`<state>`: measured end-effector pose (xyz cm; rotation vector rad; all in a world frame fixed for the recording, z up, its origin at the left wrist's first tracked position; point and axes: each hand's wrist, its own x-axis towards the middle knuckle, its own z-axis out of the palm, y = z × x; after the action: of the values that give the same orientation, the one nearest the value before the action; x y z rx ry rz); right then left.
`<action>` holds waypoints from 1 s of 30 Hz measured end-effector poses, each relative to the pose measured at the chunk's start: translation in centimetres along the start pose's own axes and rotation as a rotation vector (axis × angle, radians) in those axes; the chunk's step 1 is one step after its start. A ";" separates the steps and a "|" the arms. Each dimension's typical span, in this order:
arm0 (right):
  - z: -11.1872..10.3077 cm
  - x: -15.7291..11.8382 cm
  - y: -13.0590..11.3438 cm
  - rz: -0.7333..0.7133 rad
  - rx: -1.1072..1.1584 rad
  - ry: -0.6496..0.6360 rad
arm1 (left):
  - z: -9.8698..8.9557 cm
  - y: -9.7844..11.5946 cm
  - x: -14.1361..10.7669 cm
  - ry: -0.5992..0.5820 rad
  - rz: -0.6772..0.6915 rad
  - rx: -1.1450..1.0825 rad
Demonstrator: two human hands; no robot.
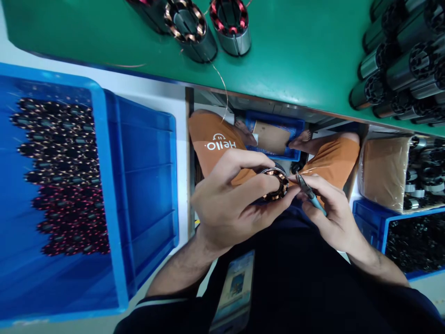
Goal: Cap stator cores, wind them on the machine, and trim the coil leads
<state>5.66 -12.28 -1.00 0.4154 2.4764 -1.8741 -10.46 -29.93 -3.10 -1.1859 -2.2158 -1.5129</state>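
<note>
My left hand [232, 199] is wrapped round a motor stator [280, 178] with copper windings, held over my lap; one finger covers part of its open end. Close against its right side, my right hand [328, 208] grips a small tool with a grey-green handle [313, 197], perhaps tweezers or cutters; its tip is too small to make out. Thin copper wires [311, 170] stick out beside the right fingers. Most of the stator's body is hidden behind the left hand.
Copper-wound [200, 46] and red-wound stators [238, 41] stand on the green table [295, 60]. Several bare stators [399, 69] are stacked at right. A blue bin [107, 199] at left holds rows of wound stators [66, 153]. Another blue crate [378, 227] with dark parts stands right.
</note>
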 end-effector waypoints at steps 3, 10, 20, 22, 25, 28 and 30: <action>0.1 0.1 -0.3 -0.019 -0.031 0.028 | 0.0 0.1 0.0 -0.011 -0.013 0.018; 1.0 0.4 1.1 -0.022 -0.031 0.090 | 0.3 -0.5 -0.5 0.005 -0.019 -0.007; -0.6 2.3 3.6 -0.162 -0.498 0.225 | 2.0 -1.4 -1.6 0.000 -0.896 -0.969; -0.6 2.3 3.6 -0.251 -0.585 0.281 | 2.5 -0.7 -0.9 0.014 -1.004 -1.061; -0.4 2.4 3.5 -0.317 -0.639 0.332 | 3.2 0.1 -0.1 0.020 -1.015 -1.121; -0.3 2.6 3.2 -0.326 -0.610 0.351 | 3.7 0.6 0.1 0.027 -0.996 -1.138; -0.3 2.6 3.1 -0.320 -0.586 0.362 | 3.9 0.8 0.0 0.039 -0.995 -1.151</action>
<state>3.87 -10.68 -4.23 0.3752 3.3288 -1.1025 -8.95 -26.49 -4.31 0.0096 -1.8807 -3.3726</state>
